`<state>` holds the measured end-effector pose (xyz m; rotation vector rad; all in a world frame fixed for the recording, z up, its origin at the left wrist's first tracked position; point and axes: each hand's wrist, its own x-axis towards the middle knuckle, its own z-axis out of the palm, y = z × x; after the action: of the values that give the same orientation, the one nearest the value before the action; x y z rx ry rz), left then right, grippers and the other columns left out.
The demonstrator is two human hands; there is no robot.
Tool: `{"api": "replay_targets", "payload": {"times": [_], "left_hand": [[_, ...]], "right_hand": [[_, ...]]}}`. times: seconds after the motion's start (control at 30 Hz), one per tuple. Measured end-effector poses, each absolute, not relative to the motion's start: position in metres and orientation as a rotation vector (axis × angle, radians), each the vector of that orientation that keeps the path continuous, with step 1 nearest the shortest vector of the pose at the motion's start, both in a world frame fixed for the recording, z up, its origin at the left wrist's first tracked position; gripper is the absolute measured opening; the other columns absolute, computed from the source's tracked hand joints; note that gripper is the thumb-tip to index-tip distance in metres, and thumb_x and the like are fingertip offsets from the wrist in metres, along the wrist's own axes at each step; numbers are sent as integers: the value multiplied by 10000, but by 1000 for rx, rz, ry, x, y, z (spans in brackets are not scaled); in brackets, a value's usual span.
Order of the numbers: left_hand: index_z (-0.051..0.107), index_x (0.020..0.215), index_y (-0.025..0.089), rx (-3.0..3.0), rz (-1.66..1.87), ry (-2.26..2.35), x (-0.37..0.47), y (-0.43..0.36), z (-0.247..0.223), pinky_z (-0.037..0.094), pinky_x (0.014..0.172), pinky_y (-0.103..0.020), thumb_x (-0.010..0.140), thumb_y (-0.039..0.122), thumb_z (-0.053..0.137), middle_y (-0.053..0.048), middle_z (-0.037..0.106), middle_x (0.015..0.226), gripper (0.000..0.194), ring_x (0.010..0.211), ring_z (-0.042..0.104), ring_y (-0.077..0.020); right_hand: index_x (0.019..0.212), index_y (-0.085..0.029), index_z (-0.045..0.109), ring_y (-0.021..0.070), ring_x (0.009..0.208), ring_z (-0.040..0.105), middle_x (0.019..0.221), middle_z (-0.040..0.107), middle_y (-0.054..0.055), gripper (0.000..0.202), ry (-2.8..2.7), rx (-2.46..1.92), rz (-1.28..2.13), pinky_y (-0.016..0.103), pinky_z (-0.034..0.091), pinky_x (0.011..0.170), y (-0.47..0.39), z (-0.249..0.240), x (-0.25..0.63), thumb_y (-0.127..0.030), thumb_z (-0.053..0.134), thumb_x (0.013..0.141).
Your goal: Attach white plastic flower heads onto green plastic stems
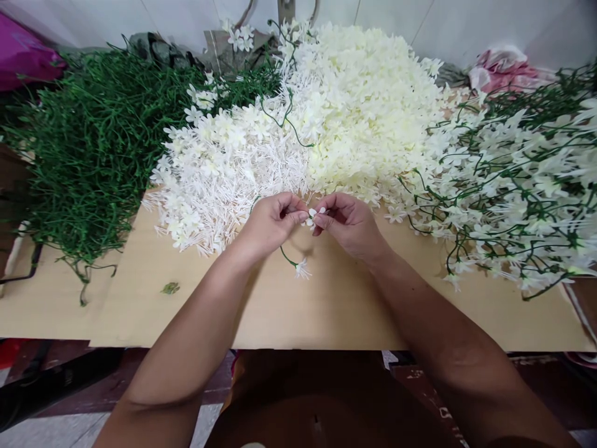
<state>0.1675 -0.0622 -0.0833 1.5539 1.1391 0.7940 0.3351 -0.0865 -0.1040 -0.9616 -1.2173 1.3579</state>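
Note:
My left hand (275,223) is closed in a pinch on a green plastic flower stem (285,255). One branch of that stem hangs below the hand and ends in a white stamen piece (302,269). Fingertips of my right hand (353,227) are pinched on a small white artificial flower (316,214), right against the left fingertips. The exact joint between flower and stem is hidden by the fingers. Just beyond my hands lie a heap of white stamen pieces (242,180) and a heap of cream-white petals (368,112).
Green stems (93,143) are piled at the left. At the right lies a pile of white flowers on green stems (527,193). A small greenish scrap (170,288) sits on the tan tabletop (317,317). Pink-and-white cloth (506,70) and a purple bag (25,53) are near the wall.

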Motion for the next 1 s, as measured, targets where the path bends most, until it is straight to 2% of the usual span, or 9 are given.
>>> {"api": "replay_targets", "payload": {"times": [0.2, 0.33, 0.57, 0.73, 0.87, 1.0], "left_hand": [[628, 738, 141, 1560, 716, 1127, 167, -61, -86, 365, 595, -240, 809, 315, 613, 12, 568, 646, 189, 605, 464, -97], [581, 676, 152, 1597, 679, 1021, 166, -61, -85, 341, 573, -235, 848, 359, 583, 24, 501, 597, 270, 578, 433, -91], [541, 661, 174, 1558, 704, 878, 165, -62, -83, 300, 549, -245, 860, 536, 573, 34, 429, 579, 415, 551, 371, -93], [569, 680, 171, 1577, 739, 854, 165, -62, -80, 359, 615, -245, 844, 557, 590, 18, 499, 636, 419, 625, 439, -105], [573, 683, 173, 1544, 729, 820, 165, -62, -78, 385, 639, -248, 834, 562, 599, 30, 477, 606, 418, 617, 446, -105], [555, 660, 172, 1546, 722, 803, 165, -63, -76, 397, 660, -256, 833, 547, 603, 25, 489, 618, 415, 633, 463, -108]], "right_hand": [[722, -191, 576, 87, 593, 580, 717, 621, -18, 357, -1200, -924, 1298, 267, 539, 586, -85, -109, 335, -431, 837, 675], [701, -192, 599, 97, 626, 595, 726, 637, -13, 347, -1172, -908, 1293, 263, 539, 584, -85, -106, 334, -415, 859, 648], [668, -192, 603, 99, 610, 628, 658, 644, -34, 373, -1068, -915, 1367, 262, 546, 634, -87, -101, 333, -413, 894, 593], [671, -195, 620, 106, 658, 667, 663, 668, -48, 346, -903, -849, 1570, 284, 578, 734, -88, -104, 333, -383, 902, 595], [679, -194, 623, 109, 664, 673, 675, 671, -56, 335, -847, -790, 1692, 376, 597, 860, -88, -106, 334, -387, 890, 618], [666, -196, 611, 101, 642, 663, 662, 677, -65, 365, -840, -803, 1697, 369, 607, 838, -88, -105, 333, -403, 902, 587]]}}
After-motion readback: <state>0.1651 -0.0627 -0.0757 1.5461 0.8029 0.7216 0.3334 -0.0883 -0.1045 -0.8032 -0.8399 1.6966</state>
